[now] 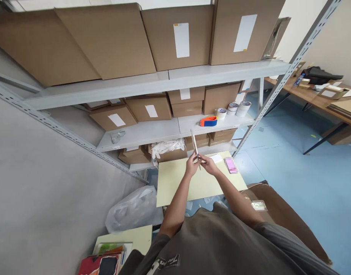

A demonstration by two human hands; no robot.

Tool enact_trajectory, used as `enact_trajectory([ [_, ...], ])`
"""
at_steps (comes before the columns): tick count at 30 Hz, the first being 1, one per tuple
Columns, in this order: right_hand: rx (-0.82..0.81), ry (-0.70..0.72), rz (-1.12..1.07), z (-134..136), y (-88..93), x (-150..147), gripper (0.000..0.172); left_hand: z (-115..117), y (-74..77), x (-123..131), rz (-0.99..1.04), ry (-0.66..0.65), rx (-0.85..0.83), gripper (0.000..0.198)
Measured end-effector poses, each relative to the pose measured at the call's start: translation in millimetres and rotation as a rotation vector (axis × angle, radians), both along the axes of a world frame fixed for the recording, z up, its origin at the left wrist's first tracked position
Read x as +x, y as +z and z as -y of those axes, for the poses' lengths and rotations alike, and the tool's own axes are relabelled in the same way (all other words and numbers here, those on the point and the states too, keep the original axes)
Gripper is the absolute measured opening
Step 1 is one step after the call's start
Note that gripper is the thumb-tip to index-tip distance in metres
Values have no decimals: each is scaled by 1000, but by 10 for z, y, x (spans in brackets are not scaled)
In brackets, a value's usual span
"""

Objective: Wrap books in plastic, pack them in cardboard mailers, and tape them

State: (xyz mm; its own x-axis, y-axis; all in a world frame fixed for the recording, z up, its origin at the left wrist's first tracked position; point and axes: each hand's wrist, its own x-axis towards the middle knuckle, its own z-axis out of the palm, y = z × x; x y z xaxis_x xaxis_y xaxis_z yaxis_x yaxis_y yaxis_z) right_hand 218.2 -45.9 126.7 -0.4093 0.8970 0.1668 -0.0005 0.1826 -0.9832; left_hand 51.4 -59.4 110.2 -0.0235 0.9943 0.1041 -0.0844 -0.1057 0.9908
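Observation:
My left hand is closed around the lower end of a thin flat white piece that stands almost upright, edge-on to me. My right hand is pinched against the same piece from the right, fingers together. Both hands hover over the far edge of a pale yellow table top. A small white slip and a pink stack lie on the table just right of my hands.
A grey metal shelf rack full of cardboard boxes stands behind the table, with an orange tape dispenser and tape rolls. A white plastic bag lies on the floor left. A brown desk stands far right.

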Motion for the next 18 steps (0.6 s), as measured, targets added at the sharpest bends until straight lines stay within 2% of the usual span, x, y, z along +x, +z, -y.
enact_trajectory([
  [2, 39, 1, 46, -31, -43, 26, 58, -10, -8, -50, 34, 27, -17, 76],
  [5, 19, -215, 87, -155, -79, 193, 60, -19, -19, -364, 133, -2, -103, 86],
  [7, -85, -324, 64, -254, -93, 324, 67, -13, -38, -598, 187, -35, -156, 95],
  [9, -229, -281, 4, -329, -107, 423, 72, 4, -75, -772, 217, -61, -196, 97],
  [11, -335, -194, -63, -366, -121, 468, 70, 24, -126, -875, 236, -60, -228, 96],
  [14, -403, -154, -119, -373, -135, 436, 63, 52, -213, -964, 234, -10, -266, 94],
  [18, -461, -155, -110, -378, -175, 296, 62, 77, -334, -1101, 205, 21, -309, 89],
])
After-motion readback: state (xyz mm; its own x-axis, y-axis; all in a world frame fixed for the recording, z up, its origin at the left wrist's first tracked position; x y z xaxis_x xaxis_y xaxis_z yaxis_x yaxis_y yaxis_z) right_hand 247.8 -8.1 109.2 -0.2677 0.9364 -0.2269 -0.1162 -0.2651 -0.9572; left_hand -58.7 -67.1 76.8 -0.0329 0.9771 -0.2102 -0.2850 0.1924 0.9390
